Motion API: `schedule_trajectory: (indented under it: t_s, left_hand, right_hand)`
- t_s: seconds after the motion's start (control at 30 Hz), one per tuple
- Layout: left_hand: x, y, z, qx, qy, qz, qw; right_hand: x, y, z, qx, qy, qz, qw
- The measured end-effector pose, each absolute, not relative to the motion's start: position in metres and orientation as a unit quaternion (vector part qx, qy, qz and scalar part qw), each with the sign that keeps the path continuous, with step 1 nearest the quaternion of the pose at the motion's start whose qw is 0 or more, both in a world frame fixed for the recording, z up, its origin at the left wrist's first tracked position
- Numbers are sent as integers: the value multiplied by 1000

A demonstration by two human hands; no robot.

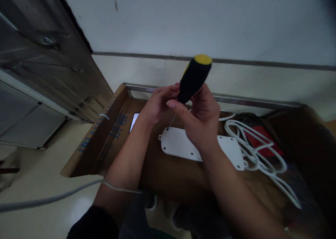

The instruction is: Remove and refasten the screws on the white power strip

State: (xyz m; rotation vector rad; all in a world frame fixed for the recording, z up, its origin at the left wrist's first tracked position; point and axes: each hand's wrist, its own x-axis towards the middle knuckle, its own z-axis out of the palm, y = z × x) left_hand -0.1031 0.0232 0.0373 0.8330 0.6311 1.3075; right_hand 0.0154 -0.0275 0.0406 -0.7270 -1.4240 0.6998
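A black and yellow screwdriver (193,79) leans with its handle up to the right. Its thin shaft runs down to a screw hole at the left end of a white power strip (176,142). The strip lies with its screw-holed side up on the brown cardboard. My right hand (202,114) is closed around the lower part of the handle, thumb in front. My left hand (159,104) has its fingers bent together against the handle's lower end from the left; its fingertips are partly hidden behind the handle. My right hand and forearm cover the middle of the strip.
A white cable (258,149) lies in loops right of the strip, over a red and black item (262,139). A lit phone (133,121) is partly behind my left forearm. A cardboard flap (91,141) with blue writing edges the left. A grey cord (65,193) crosses near my left arm.
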Motion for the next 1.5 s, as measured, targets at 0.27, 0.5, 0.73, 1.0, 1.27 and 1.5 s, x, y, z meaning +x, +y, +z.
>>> schedule_trajectory:
  t_s: [0.27,0.5,0.73,1.0,1.27,1.5]
  left_hand:
    - [-111,6,52,582,139,619,509]
    - [-99,-7,60,581,196,580,536]
    - [-102,3,52,567,198,586,544]
    - [-102,2,51,539,192,637,517]
    - [-104,11,43,481,220,604,596]
    - [-103,13,50,487,167,634,577]
  right_hand:
    - [6,-33,34,-442,-552,200,678]
    - [13,-26,31,-465,-554,148,674]
    - [14,-22,17,-455,-625,124,623]
    - [-1,-17,-12,-425,-689,139,570]
    - [2,-17,-9,-363,-723,201,552]
    - [6,-20,-9,-419,-690,221,548]
